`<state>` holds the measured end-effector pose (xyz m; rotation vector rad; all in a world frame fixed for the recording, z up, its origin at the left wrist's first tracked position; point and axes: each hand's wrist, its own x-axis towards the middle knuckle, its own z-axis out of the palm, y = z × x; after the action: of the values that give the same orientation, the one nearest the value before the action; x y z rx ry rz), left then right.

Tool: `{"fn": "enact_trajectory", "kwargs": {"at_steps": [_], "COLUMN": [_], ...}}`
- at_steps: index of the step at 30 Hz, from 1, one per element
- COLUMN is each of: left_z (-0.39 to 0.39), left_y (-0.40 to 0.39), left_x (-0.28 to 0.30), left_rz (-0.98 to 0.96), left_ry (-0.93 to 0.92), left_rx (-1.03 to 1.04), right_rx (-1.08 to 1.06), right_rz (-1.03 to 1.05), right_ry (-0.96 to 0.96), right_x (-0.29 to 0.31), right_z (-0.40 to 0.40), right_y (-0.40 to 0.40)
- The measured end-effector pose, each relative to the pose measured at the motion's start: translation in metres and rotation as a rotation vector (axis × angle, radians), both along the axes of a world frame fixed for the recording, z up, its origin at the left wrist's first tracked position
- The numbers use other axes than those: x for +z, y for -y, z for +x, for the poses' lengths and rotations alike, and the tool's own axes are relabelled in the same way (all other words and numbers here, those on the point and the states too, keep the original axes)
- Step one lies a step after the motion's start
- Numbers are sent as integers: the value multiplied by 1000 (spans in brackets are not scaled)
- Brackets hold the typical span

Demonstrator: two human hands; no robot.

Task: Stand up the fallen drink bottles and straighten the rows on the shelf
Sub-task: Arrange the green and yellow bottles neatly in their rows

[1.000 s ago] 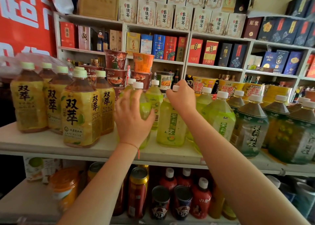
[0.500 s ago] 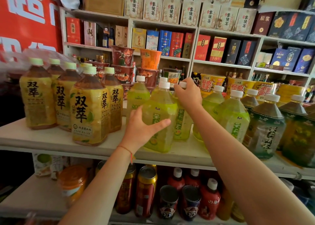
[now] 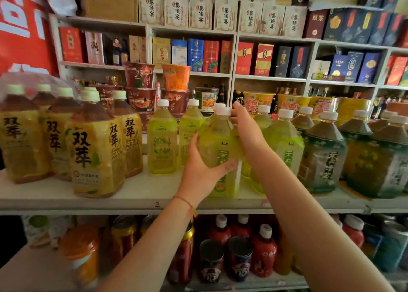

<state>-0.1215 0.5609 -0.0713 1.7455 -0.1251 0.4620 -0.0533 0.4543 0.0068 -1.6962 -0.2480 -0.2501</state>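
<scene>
A pale green tea bottle (image 3: 217,146) with a white cap stands upright at the front edge of the white shelf (image 3: 136,197). My left hand (image 3: 204,171) grips its lower body, thumb across the label. My right hand (image 3: 248,129) wraps its neck and shoulder just under the cap. Two smaller green bottles (image 3: 162,139) stand behind to the left, and more green bottles (image 3: 284,141) stand to the right. All bottles in sight stand upright.
Large amber tea bottles (image 3: 95,146) crowd the shelf's left; dark green tea bottles (image 3: 324,154) fill the right. Instant-noodle cups (image 3: 140,86) stack behind. Cans and red bottles (image 3: 263,249) sit on the lower shelf. Boxed goods line the back wall shelves.
The green bottle has come forward to the shelf's front edge in both hands. My left hand went from the neighbouring bottle onto its lower body, and my right hand slid lower on its neck.
</scene>
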Motion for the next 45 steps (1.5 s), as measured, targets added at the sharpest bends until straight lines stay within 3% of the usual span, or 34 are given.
{"fn": "enact_trajectory", "kwargs": {"at_steps": [8, 13, 16, 19, 21, 23, 27, 30, 37, 45], "left_z": [1, -8, -1, 3, -2, -9, -14, -11, -16, -15], "left_y": [13, -6, -39, -73, -91, -112, -161, -188, -231, -210], "left_x": [3, 5, 4, 5, 13, 23, 29, 22, 22, 24], "left_rz": [20, 105, 340, 739, 886, 916, 979, 1003, 830, 790], "left_ry": [24, 77, 203, 338, 541, 639, 396, 425, 450, 494], "left_rx": [50, 111, 353, 691, 881, 1000, 1048, 944, 721, 847], "right_rx": [-75, -249, -323, -179, -84, -48, -84, -166, -410, -336], "right_rz": [-69, -230, -359, -455, -506, -540, -627, -627, -654, -714], "right_ry": [265, 784, 1094, 1217, 1115, 884, 426, 230, 208, 206], "right_x": [-9, -20, -26, -27, -30, -33, -33, -31, -43, -37], "right_z": [-18, -29, -44, -60, -63, -58, -36, -14, 6, -31], "right_y": [8, -2, -18, -44, -58, -75, -122, -153, -184, -161]}}
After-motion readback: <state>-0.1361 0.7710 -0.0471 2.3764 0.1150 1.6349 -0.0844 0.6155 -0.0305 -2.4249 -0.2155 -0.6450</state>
